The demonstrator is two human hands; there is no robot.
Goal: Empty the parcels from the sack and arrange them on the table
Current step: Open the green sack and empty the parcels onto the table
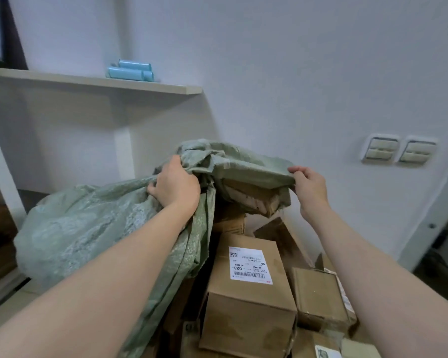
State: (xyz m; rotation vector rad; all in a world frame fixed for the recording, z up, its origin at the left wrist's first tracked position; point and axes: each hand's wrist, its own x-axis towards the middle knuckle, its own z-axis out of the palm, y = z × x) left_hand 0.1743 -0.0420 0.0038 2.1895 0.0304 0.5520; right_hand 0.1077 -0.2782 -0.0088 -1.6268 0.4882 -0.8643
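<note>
A large green woven sack bulges at the left, its mouth lifted up in the centre. My left hand is shut on a bunched fold of the sack's rim. My right hand pinches the rim's other edge, holding the mouth raised. Under the raised edge a cardboard parcel pokes out of the opening. Below it lies a heap of several brown parcels; the biggest box carries a white shipping label, and a smaller box leans beside it on the right. The table surface is hidden by the heap.
A pale wall shelf at upper left holds light-blue rolls. Two wall switches sit on the white wall at right. A white door frame stands at the far right, dark furniture at the far left.
</note>
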